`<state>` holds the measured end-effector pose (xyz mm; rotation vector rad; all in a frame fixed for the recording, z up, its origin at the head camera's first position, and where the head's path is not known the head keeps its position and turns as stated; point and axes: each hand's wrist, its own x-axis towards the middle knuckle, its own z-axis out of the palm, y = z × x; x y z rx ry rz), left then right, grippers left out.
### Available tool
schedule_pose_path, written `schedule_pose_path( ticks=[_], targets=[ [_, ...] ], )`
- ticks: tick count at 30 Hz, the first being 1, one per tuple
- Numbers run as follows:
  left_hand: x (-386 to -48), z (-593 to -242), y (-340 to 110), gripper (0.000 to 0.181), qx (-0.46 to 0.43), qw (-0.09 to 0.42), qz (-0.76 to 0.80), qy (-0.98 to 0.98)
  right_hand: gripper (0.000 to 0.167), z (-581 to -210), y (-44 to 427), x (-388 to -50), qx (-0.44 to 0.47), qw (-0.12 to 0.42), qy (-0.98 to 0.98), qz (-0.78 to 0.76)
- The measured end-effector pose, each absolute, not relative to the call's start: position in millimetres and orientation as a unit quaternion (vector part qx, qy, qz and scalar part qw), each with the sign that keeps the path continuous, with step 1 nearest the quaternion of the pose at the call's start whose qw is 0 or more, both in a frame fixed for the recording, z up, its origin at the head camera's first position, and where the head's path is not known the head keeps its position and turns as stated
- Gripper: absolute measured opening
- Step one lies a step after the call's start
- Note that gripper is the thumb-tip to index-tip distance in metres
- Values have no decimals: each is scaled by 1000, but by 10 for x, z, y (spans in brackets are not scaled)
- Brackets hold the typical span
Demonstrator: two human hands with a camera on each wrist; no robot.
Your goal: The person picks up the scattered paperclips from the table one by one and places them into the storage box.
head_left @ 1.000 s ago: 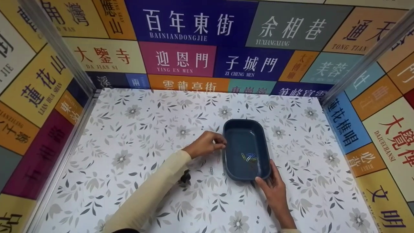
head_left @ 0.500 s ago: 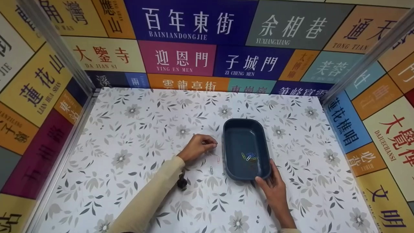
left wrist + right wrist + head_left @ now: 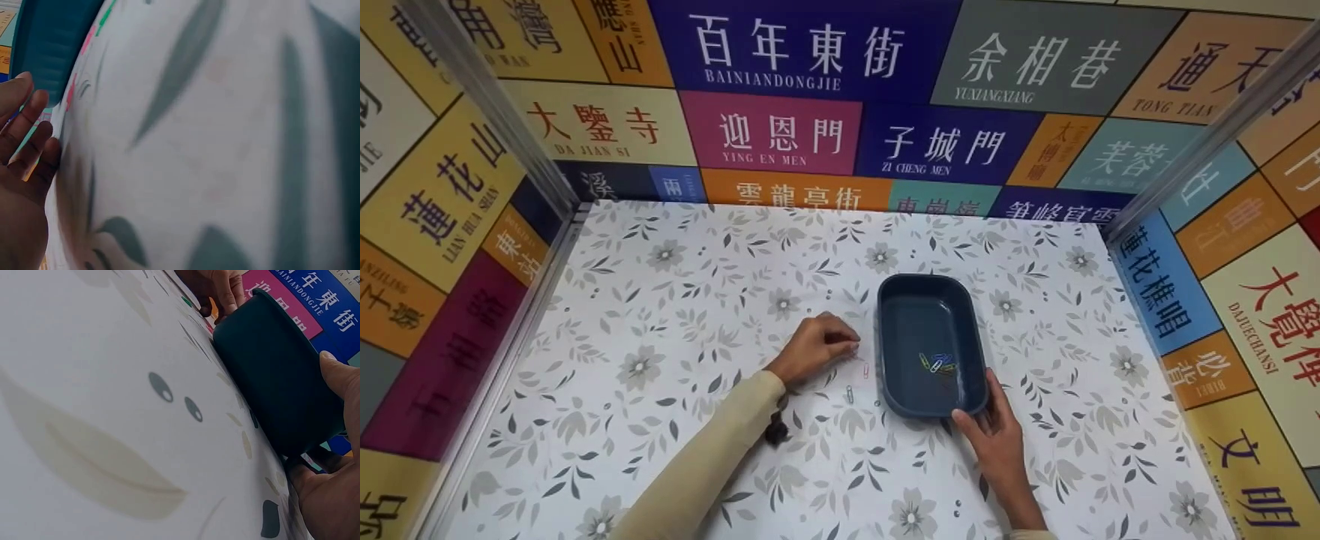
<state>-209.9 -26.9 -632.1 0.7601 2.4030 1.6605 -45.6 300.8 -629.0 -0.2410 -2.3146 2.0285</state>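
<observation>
A deep dark blue rectangular tub [image 3: 930, 315] sits on the table, with several yellow, blue and white paper clips [image 3: 937, 364] lying inside. My right hand [image 3: 996, 442] holds its near right corner, thumb on the rim and fingers along the outer side. To the left of the tub, my left hand [image 3: 817, 346] is low over the table with fingers bent and pointing down. In the left wrist view its thumb and fingers look apart, close to a red paper clip [image 3: 71, 93]. A pink paper clip [image 3: 866, 370] and a greyish one [image 3: 850, 394] lie nearer me.
A white tablecloth [image 3: 720, 300] with grey flowers and leaves covers the table. Panels with Chinese lettering [image 3: 780, 139] stand along the back and both sides. A small green item [image 3: 877, 403] lies by the tub's near left corner.
My left hand has drawn back from the tub's left rim, moving left and slightly toward me, down to the tabletop. The right hand and the tub have stayed put.
</observation>
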Motion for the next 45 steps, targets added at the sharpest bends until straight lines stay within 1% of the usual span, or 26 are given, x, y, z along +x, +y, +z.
schedule_pose_path(
  ticks=[5, 13, 19, 25, 33, 39, 45],
  targets=[
    [-2108, -6354, -294, 10, 278, 34, 524, 805, 91, -6286, 3012, -454, -83, 28, -753, 653],
    [-2155, -6391, -344, 10, 338, 12, 498, 798, 92, -6288, 3008, -453, -89, 34, -753, 651],
    [-2189, -6410, -388, 8, 392, -5, 442, 807, 92, -6300, 3006, -457, -86, 35, -753, 651],
    [-2232, -6460, -435, 8, 401, 4, 412, 818, 91, -6301, 3000, -460, -82, 40, -754, 650],
    [-2280, -6473, -451, 7, 434, -41, 380, 816, 91, -6309, 2998, -462, -83, 40, -755, 650],
    [-2301, -6458, -446, 6, 447, -45, 364, 816, 89, -6293, 2982, -456, -80, 55, -755, 648],
    [-2307, -6488, -443, 6, 448, -54, 365, 814, 89, -6304, 2982, -455, -81, 58, -754, 649]
  ],
)
